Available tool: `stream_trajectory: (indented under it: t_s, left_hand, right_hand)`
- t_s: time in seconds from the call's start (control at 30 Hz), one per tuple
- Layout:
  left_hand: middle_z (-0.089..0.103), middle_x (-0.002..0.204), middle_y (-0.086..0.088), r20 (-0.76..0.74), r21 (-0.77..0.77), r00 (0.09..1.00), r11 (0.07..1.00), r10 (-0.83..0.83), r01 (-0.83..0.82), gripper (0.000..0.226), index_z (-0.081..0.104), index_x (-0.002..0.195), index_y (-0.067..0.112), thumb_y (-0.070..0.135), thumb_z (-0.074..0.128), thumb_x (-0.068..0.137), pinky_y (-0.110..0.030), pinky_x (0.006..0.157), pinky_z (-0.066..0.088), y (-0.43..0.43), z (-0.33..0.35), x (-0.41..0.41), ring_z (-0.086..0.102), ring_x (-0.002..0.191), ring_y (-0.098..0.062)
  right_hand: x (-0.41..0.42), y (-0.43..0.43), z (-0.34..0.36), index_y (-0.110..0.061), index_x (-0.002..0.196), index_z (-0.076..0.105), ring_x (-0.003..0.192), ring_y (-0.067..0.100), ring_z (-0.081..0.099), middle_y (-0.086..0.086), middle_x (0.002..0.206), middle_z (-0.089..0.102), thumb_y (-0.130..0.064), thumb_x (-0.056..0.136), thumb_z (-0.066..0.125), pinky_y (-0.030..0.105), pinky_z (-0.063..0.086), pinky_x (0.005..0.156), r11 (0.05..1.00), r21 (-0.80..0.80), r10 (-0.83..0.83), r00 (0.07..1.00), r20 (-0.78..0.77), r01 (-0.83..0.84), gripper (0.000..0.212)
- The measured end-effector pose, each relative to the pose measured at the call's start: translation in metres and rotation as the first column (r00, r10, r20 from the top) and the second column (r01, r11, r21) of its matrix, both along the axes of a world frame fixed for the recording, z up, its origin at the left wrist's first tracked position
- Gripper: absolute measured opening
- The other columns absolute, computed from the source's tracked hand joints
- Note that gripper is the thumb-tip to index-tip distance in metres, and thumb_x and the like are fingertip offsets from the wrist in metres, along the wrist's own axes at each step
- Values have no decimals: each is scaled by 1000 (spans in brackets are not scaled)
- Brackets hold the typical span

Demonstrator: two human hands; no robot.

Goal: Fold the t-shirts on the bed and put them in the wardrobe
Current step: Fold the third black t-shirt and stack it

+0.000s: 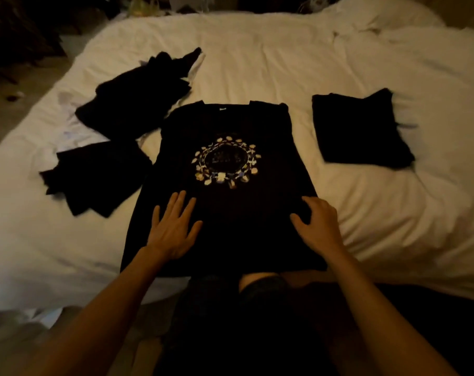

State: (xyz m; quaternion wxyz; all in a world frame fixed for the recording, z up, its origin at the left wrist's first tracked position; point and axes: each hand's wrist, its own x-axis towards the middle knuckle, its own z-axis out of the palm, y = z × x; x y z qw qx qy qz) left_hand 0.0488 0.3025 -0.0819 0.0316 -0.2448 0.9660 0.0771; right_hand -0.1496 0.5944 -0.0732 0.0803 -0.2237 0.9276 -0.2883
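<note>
Printed black t-shirt (225,126) flat on bed (284,50), near edge, sleeves seem tucked. Left hand (173,229) flat, fingers spread on cloth; right hand (318,223) fingers bent, pinch unclear. Smoothing step; next probably hem up toward collar, both hands gripping.

Matt black cloth t-shirt (230,213) with glossy-looking print (226,162) lies on rumpled white cloth bedding (366,213).

A crumpled white duvet (388,25) bunches at the far right corner of the bed (257,50). Beyond its far edge sits blurred yellow-green clutter (143,6); beige floor (21,109) lies along its left edge.
</note>
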Motion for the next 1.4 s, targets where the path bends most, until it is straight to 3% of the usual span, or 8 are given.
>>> stream_trajectory:
  t_s: [0.1, 0.2, 0.4, 0.6, 0.73, 0.87, 1.13, 1.4]
  left_hand:
    - [7, 167, -6, -134, 24, 984, 993, 114, -112, 62, 20, 158, 28, 48, 39, 101, -59, 118, 15, -4, -16, 47, 4, 154, -25]
    - [37, 152, -22, -307, 106, 913, 963, 270, -249, 60, 38, 150, 10, 38, 47, 98, -59, 103, 41, -7, -27, 79, 37, 136, -43]
    - [51, 125, -35, -304, 300, 743, 800, 596, -519, 52, 48, 134, -4, 28, 59, 95, -59, 93, 44, -9, -42, 113, 49, 113, -54]
    - [63, 99, -15, -236, 538, 730, 712, 642, -451, 37, 52, 116, 3, 33, 61, 97, -48, 75, 50, -21, -43, 125, 63, 93, -40]
    - [65, 89, -19, -171, 760, 679, 534, 714, -371, 29, 63, 107, -3, 24, 60, 99, -43, 71, 50, -25, -49, 138, 63, 81, -38]
    - [58, 68, -15, -145, 845, 632, 428, 761, -321, 29, 63, 103, -8, 20, 57, 100, -27, 48, 41, -17, -45, 150, 46, 57, -25]
    - [56, 66, -17, -255, 868, 628, 460, 736, -186, 27, 66, 93, -2, 20, 55, 102, -31, 52, 38, -16, -20, 175, 44, 59, -24]
    - [55, 67, -18, -295, 863, 669, 490, 682, -119, 30, 64, 99, -14, 13, 51, 103, -19, 41, 36, 7, -21, 208, 46, 42, -8]
  right_hand:
    - [25, 30, -20, -11, 123, 63, 115, 31, 57, 14, 122, 62, -30, 88, 71, 43, 48, 97, 964, -180, -177, 978, 107, 194, 41]
    - [40, 52, -37, -9, 113, 63, 106, 28, 62, 9, 111, 65, -22, 87, 74, 35, 48, 83, 881, -254, -326, 901, 286, 399, 32]
    - [48, 66, -62, -5, 115, 60, 98, 25, 62, 11, 107, 63, -20, 86, 76, 40, 51, 83, 810, -257, -354, 789, 503, 527, 37]
    - [48, 74, -66, -5, 118, 70, 101, 29, 67, 13, 107, 72, -16, 93, 68, 41, 54, 85, 856, -301, -235, 835, 497, 421, 28]
    - [51, 84, -65, -12, 113, 72, 101, 29, 67, 12, 109, 72, -17, 95, 65, 52, 54, 93, 833, -341, -209, 819, 534, 435, 20]
    - [58, 93, -49, -8, 109, 70, 83, 31, 64, 16, 99, 70, -17, 98, 60, 41, 50, 68, 790, -390, -193, 796, 574, 473, 17]
    - [71, 111, -7, -14, 96, 65, 42, 1, 57, 6, 74, 61, -14, 99, 58, 14, 36, 36, 721, -496, -179, 820, 543, 485, 7]
    - [100, 137, -7, -6, 95, 63, 38, 1, 50, 9, 68, 54, -11, 97, 59, 16, 33, 33, 697, -525, -161, 821, 548, 488, 6]
